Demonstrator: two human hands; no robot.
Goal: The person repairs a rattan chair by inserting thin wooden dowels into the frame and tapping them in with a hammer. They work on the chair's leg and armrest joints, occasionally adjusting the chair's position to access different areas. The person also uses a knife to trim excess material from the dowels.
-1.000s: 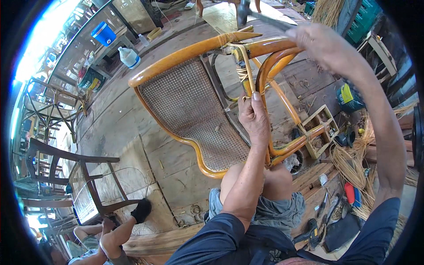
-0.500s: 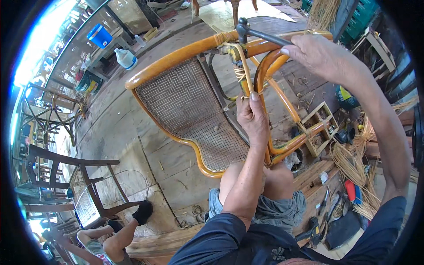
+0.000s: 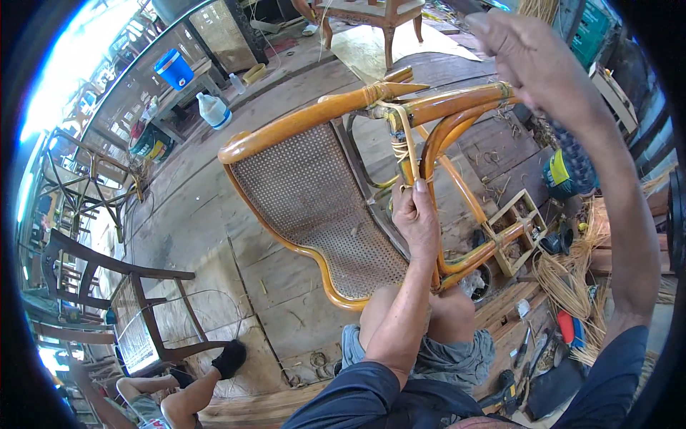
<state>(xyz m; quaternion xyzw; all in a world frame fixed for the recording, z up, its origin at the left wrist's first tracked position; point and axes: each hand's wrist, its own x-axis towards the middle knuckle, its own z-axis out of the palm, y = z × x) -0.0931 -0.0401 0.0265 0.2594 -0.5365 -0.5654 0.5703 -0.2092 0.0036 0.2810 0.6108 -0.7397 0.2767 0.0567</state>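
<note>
A rattan chair frame with a woven cane panel lies tilted across my knees. My left hand is closed on a pale rattan strip, pulled down along the joint. Turns of the strip wrap the frame post just above that hand. My right hand is raised above the chair's right side, its fingers curled round the hammer. Only a dark bit of the hammer shows at the upper rim; the head is out of view.
At the lower left, a dark wooden chair stands beside another person's legs. Bundles of cane strips and scattered tools lie on the right. A white jug and blue bucket are at the upper left.
My right hand has lifted the hammer up and away from the chair's joint. My left hand keeps its grip on the strip. The chair appears slightly lower in view.
</note>
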